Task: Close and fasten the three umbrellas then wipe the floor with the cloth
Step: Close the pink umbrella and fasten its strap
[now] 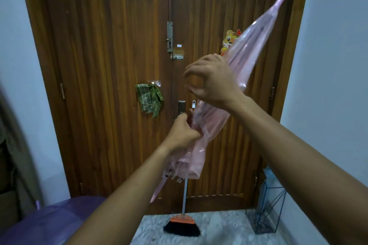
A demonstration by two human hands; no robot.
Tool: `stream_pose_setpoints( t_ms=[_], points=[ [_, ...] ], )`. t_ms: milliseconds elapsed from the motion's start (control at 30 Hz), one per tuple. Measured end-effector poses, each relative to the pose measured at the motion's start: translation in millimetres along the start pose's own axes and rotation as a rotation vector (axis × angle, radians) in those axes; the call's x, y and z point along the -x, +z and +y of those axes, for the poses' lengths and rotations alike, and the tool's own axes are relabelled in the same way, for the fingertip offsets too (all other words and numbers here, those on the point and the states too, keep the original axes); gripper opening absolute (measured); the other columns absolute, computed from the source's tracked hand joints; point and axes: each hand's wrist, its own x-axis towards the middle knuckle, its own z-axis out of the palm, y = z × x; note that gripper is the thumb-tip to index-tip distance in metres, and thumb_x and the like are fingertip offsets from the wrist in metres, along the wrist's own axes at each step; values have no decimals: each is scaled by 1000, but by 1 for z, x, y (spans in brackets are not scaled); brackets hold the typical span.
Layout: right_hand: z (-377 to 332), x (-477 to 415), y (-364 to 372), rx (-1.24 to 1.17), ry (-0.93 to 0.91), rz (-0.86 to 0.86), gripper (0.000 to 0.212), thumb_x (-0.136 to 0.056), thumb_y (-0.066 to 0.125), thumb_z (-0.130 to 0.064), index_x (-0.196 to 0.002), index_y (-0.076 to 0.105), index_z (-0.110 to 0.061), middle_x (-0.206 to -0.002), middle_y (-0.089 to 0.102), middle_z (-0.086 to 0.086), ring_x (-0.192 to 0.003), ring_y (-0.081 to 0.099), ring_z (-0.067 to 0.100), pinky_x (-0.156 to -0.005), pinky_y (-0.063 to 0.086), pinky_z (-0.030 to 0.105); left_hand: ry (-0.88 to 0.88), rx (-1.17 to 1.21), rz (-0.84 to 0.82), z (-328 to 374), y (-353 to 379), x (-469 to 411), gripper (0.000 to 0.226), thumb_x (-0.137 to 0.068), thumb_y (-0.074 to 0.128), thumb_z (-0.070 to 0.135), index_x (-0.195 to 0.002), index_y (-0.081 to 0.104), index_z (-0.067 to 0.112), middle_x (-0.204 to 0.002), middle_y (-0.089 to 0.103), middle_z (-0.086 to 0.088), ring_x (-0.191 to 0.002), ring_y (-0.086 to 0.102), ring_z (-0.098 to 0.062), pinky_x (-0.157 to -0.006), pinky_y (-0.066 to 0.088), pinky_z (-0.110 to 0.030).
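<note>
A closed pink see-through umbrella (253,51) slants across the middle of the view, its tip up at the right and its handle low near the centre. My left hand (182,132) grips the gathered canopy around its lower part. Higher up, my right hand (211,79) lies over the canopy with the fingers curled and the fingertips drawn together; what they pinch is hidden. An open purple umbrella (49,219) lies on the floor at the lower left. A green checked cloth (150,98) hangs on the wooden door.
The wooden double door (111,65) fills the background. A broom (182,225) leans against it on the marble floor (219,230). A wire umbrella stand (266,211) holding something blue stands at the right by the wall. Brown fabric hangs at the left edge.
</note>
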Motion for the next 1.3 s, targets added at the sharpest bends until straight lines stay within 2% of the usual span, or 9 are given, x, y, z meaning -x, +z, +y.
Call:
stream_pose_setpoints(
  t_ms=[133, 267, 467, 567, 633, 767, 1000, 1167, 1300],
  points=[
    [10, 53, -2, -463, 531, 663, 13, -89, 61, -19, -89, 74, -15, -86, 71, -6, -80, 63, 5, -75, 49, 23, -18, 131, -35, 3, -11, -3, 49, -75, 69, -11, -114, 64, 19, -111, 69, -13, -98, 71, -29, -84, 61, -43],
    [33, 77, 26, -1211, 1272, 228, 27, -95, 46, -17, -94, 73, -18, -86, 68, -1, -70, 62, 10, -65, 47, 30, -94, 288, -114, 11, -17, -4, 50, -76, 67, -13, -120, 63, 11, -105, 70, -13, -91, 71, -29, -79, 61, -41],
    [18, 92, 42, -1539, 1041, -420, 38, -104, 38, -20, -121, 66, 0, -107, 66, 20, -99, 56, 36, -100, 44, 55, -125, 351, -163, 19, -22, -5, 55, -74, 63, -15, -125, 58, 1, -105, 69, -15, -93, 69, -33, -79, 61, -41],
    [17, 90, 40, -1457, 1054, -405, 20, -101, 50, -6, -102, 69, 0, -62, 64, 6, -58, 59, 11, -68, 53, 25, -149, 334, -92, 13, -32, -7, 50, -75, 63, -17, -121, 61, 2, -107, 69, -20, -95, 69, -38, -81, 60, -45],
    [17, 94, 41, -1389, 1028, -389, 14, -97, 60, -6, -102, 72, -1, -63, 66, 4, -54, 57, 6, -57, 52, 16, -161, 313, -58, 8, -38, -9, 51, -74, 65, -14, -122, 63, 5, -113, 69, -24, -101, 70, -42, -87, 59, -51],
    [10, 101, 38, -1168, 961, -311, 19, -89, 71, -19, -101, 77, -5, -89, 77, 12, -68, 69, 15, -63, 59, 22, -231, 168, 80, -3, -40, -16, 50, -70, 72, -5, -118, 63, 8, -114, 69, -21, -102, 70, -39, -89, 59, -53],
    [-20, 101, 37, -738, 727, -173, 21, -92, 70, -22, -75, 77, -12, -65, 73, 2, -60, 72, 13, -57, 58, 22, -169, -163, 428, -22, -14, -24, 34, -79, 72, 10, -106, 51, 14, -95, 62, -2, -79, 65, -16, -60, 55, -31],
    [-12, 88, 38, -953, 670, -132, 17, -96, 65, -17, -94, 77, -6, -85, 76, 8, -78, 73, 14, -72, 59, 24, -73, -183, 158, -13, 2, -23, 39, -84, 63, 15, -116, 40, 15, -106, 61, -3, -97, 66, -20, -73, 56, -37],
    [4, 92, 33, -1244, 772, -170, 22, -99, 56, -8, -110, 71, 4, -95, 72, 17, -84, 67, 16, -80, 58, 24, -88, 170, -132, 2, -6, -19, 37, -86, 56, 4, -118, 52, 20, -106, 64, 1, -95, 65, -3, -75, 52, -14]
  ],
)
